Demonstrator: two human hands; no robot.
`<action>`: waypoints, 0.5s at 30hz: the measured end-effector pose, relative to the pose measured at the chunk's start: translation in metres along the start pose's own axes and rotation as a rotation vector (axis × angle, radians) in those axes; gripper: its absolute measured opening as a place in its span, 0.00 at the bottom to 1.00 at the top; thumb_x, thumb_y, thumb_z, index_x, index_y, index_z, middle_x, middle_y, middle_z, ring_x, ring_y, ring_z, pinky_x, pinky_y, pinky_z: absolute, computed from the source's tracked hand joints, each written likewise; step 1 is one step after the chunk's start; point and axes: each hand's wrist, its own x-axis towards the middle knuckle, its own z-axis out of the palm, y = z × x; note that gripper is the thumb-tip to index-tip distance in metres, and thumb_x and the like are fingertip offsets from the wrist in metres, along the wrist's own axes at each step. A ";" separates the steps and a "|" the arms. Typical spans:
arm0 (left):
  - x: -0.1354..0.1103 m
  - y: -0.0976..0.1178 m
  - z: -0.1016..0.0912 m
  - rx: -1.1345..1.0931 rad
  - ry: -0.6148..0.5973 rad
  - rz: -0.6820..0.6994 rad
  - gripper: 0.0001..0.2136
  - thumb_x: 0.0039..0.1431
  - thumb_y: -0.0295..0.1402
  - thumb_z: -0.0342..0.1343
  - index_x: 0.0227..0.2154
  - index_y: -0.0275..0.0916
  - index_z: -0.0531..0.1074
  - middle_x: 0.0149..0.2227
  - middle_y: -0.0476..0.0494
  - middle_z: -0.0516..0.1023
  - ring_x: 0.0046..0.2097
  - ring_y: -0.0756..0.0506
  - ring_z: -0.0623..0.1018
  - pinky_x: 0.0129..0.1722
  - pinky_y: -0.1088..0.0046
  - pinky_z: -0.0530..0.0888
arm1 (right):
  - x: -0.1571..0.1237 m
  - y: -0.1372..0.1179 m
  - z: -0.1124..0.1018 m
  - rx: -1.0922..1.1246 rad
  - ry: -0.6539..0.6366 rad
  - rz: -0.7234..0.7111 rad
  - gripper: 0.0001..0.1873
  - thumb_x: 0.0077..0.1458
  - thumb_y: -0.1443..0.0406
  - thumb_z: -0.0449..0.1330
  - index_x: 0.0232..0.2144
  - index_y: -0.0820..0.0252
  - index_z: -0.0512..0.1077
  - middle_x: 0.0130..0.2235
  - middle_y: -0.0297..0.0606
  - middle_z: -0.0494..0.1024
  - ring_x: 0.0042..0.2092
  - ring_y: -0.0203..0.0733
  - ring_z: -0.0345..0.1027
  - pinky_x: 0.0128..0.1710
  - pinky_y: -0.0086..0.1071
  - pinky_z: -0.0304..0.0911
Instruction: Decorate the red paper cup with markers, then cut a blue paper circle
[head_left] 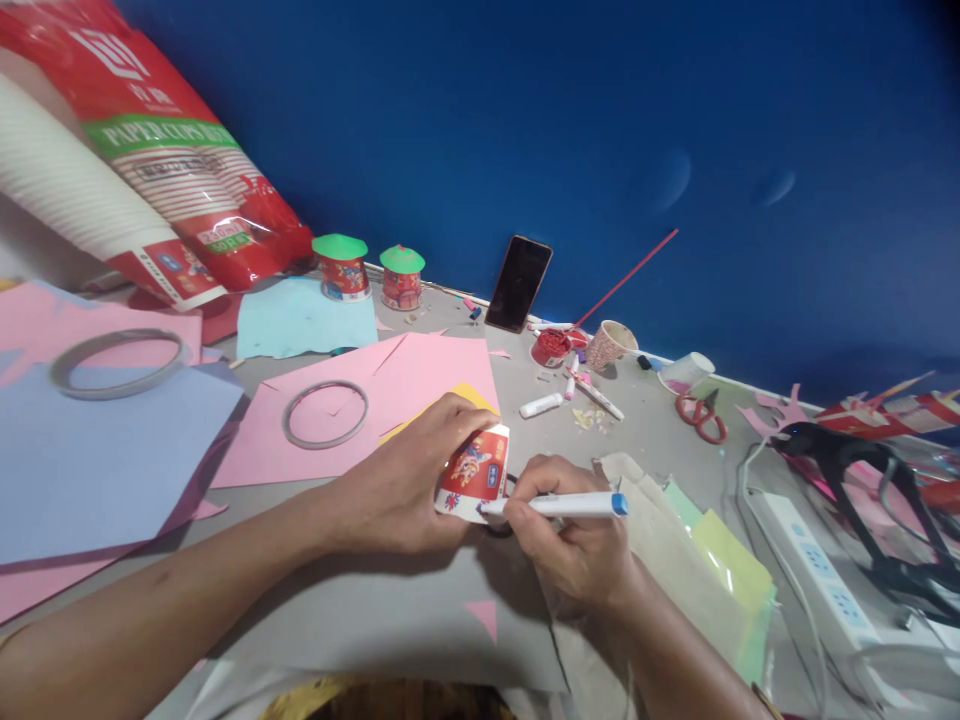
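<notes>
My left hand [409, 480] is wrapped over a small red-and-white printed paper cup [476, 478], pressing it down on the grey table [420, 610]. My right hand [574, 540] grips a white marker with a blue end [559, 506]; its tip meets the cup's lower rim. A yellow sheet [469, 395] peeks out behind the left hand, on top of a pink sheet [405, 385].
A tape ring [325, 414] lies on the pink sheet, another ring [116, 362] at far left. Two green-lidded cups [341, 266] and a phone [518, 283] stand by the blue wall. Red scissors [701, 415], markers, a power strip [814, 565] and coloured paper fill the right.
</notes>
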 end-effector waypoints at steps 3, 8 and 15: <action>0.000 -0.004 0.001 -0.007 0.020 0.006 0.28 0.55 0.35 0.68 0.59 0.43 0.71 0.54 0.41 0.75 0.56 0.35 0.78 0.56 0.56 0.79 | 0.001 -0.001 -0.003 0.017 0.061 0.022 0.09 0.62 0.72 0.62 0.31 0.55 0.74 0.25 0.29 0.79 0.22 0.32 0.70 0.24 0.24 0.62; -0.002 -0.011 0.004 0.004 0.046 0.036 0.32 0.56 0.37 0.71 0.63 0.44 0.68 0.58 0.39 0.74 0.59 0.35 0.78 0.58 0.56 0.79 | -0.001 0.000 -0.007 0.022 0.160 0.072 0.08 0.63 0.71 0.64 0.31 0.55 0.75 0.26 0.29 0.79 0.23 0.35 0.71 0.24 0.26 0.63; -0.004 -0.014 0.006 0.000 0.107 -0.073 0.35 0.57 0.37 0.70 0.66 0.45 0.65 0.66 0.37 0.74 0.65 0.32 0.78 0.64 0.54 0.78 | -0.009 0.021 -0.005 0.052 0.369 0.124 0.08 0.73 0.60 0.63 0.40 0.54 0.78 0.28 0.31 0.79 0.24 0.36 0.70 0.24 0.29 0.65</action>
